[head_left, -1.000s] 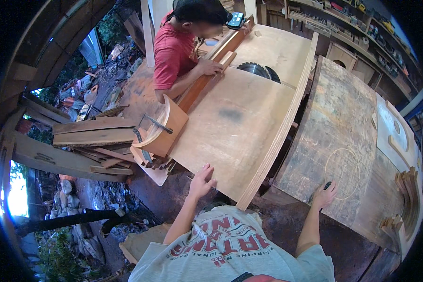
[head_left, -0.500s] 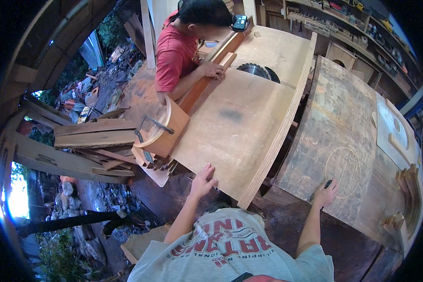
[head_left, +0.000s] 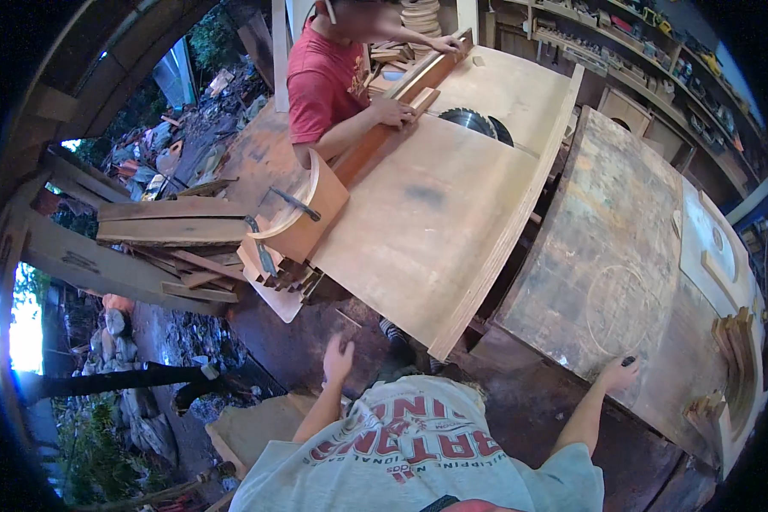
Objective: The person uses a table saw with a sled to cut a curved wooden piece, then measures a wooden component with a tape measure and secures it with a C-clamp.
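Note:
My left hand (head_left: 339, 359) hangs just off the near edge of the saw table (head_left: 410, 264), its fingers curled in and nothing visible in them. On the worn wooden bench to the right rests my right hand (head_left: 614, 375), closed round a small black pen-like object (head_left: 629, 361) whose tip pokes out. Faint circles are drawn on the bench (head_left: 555, 282) by that hand. Across the saw table, a person in a red shirt (head_left: 320, 81) has one hand (head_left: 392, 112) on a wooden block by the long fence (head_left: 367, 154). Their other hand is at the fence's far end.
A toothed circular saw blade (head_left: 468, 119) sticks up through the saw table. A curved wooden piece (head_left: 316, 226) with clamps (head_left: 264, 252) stands at its left corner. Planks (head_left: 175, 229) are piled at left. Curved wooden parts (head_left: 734, 350) stand at the bench's right end.
My left hand has come back off the saw table's edge toward me. My right hand has slid right and nearer along the bench. The other person has reached out to the fence's far end.

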Tool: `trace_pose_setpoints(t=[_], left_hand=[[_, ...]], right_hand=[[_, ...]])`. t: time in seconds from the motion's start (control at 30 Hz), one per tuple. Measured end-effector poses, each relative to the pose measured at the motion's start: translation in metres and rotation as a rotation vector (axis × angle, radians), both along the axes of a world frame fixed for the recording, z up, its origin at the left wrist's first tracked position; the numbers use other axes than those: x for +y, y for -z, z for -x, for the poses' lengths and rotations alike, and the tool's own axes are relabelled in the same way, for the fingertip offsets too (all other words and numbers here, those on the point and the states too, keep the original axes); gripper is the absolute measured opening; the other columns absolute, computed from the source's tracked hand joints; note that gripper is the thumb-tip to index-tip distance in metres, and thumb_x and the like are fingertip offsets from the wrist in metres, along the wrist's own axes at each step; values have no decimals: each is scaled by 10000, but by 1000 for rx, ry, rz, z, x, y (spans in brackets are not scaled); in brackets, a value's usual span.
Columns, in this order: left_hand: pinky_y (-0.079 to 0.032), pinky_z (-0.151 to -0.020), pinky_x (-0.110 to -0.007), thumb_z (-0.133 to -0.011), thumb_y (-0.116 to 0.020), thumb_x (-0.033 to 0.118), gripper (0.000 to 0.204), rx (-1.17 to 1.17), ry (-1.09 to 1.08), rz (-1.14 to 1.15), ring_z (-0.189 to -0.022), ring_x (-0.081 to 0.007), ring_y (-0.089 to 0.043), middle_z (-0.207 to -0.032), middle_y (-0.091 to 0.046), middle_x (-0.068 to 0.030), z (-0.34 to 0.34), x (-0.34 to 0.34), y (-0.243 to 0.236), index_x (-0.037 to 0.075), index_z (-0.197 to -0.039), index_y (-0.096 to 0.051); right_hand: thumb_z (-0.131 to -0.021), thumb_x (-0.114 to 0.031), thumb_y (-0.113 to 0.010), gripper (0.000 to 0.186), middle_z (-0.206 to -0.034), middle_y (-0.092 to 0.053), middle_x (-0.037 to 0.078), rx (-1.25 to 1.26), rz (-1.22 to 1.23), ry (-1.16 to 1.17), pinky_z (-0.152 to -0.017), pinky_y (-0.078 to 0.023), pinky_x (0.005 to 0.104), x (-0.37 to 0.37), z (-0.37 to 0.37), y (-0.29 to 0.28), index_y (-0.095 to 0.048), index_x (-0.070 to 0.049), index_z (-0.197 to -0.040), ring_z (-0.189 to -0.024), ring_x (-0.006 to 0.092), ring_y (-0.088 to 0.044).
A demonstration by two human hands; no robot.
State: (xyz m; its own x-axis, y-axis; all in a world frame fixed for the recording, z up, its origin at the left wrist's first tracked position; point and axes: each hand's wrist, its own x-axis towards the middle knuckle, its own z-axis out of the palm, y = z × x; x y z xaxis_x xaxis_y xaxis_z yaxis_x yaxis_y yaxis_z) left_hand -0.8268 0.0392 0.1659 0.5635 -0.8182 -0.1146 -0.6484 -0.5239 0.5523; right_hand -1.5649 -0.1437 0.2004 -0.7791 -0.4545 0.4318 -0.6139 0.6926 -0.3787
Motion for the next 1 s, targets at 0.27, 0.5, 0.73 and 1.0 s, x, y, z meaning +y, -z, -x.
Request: trace_pose_setpoints(t=[0.27, 0.5, 0.73, 1.0], left_hand=[[-463, -1059, -418, -999, -485, 537, 624, 912, -434, -854, -1276, -317, -575, -1429, -609, -135, -14, 174, 41, 98, -1432, -581], [-402, -1098, -439, -997, -421, 692, 759, 1013, -63, -876, -1329, -284, -491, -1521, -518, -83, 49, 7, 35, 144, -1517, -495], [-415, -1090, -404, -996, -521, 566, 591, 1147, 109, -648, -1340, -254, -504, -1472, -577, -85, 100, -65, 24, 178, -1435, -599], [-501, -1016, -424, -953, -606, 479, 512, 508, 615, -712, -1179, -332, -662, -1258, -706, -178, 94, -29, 59, 91, -1272, -706]], right_hand=[[-925, -333, -699, 473, -1287, -635, 139, 296, -75, -13, -956, -491, 484, 9, 19, 23, -619, -144, -1351, -1154, 364, -607], [-946, -371, -666, 460, -1321, -626, 98, 139, -70, 42, -956, -491, 487, 5, 7, 3, -605, -175, -1358, -1168, 354, -600], [-938, -364, -681, 441, -1307, -644, 114, 157, -66, 48, -958, -489, 487, 5, 6, 2, -631, -163, -1328, -1159, 349, -610], [-951, -391, -667, 420, -1259, -662, 97, 186, -38, 33, -933, -501, 488, 5, 6, 2, -647, -163, -1304, -1133, 334, -624]])
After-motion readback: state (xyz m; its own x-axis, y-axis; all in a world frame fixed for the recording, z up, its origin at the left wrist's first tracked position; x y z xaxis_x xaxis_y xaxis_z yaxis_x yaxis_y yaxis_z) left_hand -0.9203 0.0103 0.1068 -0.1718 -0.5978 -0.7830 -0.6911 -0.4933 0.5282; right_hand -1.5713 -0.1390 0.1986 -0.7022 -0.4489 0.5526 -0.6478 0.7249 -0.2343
